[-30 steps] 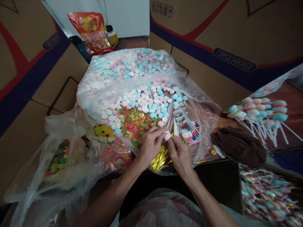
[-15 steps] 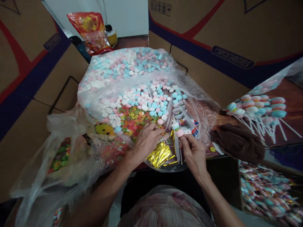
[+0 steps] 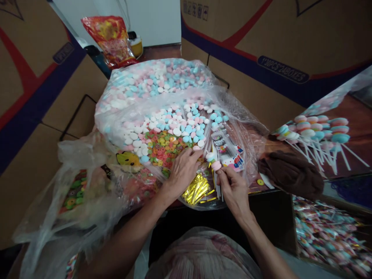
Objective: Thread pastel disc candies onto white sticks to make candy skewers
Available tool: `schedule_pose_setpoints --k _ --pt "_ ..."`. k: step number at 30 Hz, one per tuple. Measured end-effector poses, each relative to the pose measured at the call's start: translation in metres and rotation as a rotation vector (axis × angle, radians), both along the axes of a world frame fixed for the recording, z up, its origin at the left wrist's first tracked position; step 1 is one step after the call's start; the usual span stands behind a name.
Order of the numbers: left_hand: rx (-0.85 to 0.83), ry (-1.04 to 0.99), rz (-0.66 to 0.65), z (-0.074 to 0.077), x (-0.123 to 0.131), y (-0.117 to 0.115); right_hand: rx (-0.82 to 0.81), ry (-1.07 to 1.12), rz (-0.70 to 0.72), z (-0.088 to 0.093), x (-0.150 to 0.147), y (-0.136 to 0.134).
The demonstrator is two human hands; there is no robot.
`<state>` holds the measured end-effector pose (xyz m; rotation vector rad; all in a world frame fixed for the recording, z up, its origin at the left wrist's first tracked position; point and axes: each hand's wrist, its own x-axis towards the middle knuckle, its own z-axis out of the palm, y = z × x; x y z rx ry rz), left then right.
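My right hand [image 3: 234, 188] pinches a marshmallow skewer [image 3: 216, 166], with pink and blue-white marshmallows and a greenish ring between them at its top. The stick's lower part is mostly hidden by the fingers. My left hand [image 3: 184, 168] is just left of the skewer, its fingers bent together over the edge of the gummy rings [image 3: 162, 145]. Whatever its fingertips hold is hidden. Behind the rings lie loose pink, white and blue marshmallows [image 3: 177, 120], spilling from a large clear bag [image 3: 157, 73]. Gold twist ties [image 3: 197, 190] lie between my hands.
Finished-looking marshmallow skewers [image 3: 319, 131] lie at the right, behind a brown cloth [image 3: 290, 174]. A box of wrapped sweets [image 3: 328, 232] stands lower right. Large cartons [image 3: 261, 38] flank the table. A red snack bag [image 3: 110, 40] stands at the back. Printed packaging [image 3: 228, 149] lies near my right hand.
My left hand has moved slightly right, from over the gummy rings toward the skewer. My right hand and the skewer have shifted a little left.
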<state>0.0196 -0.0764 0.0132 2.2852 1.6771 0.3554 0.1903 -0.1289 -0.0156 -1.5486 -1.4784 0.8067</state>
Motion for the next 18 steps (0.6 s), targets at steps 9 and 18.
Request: schedule_pose_setpoints --k 9,18 --pt "0.059 -0.131 -0.034 -0.0069 -0.0041 -0.0020 -0.008 -0.024 0.001 0.0011 -0.0002 -0.0004" --pt "0.002 -0.106 0.005 0.0003 0.0012 0.0012 -0.020 -0.008 0.014 0.0054 0.0049 -0.0022"
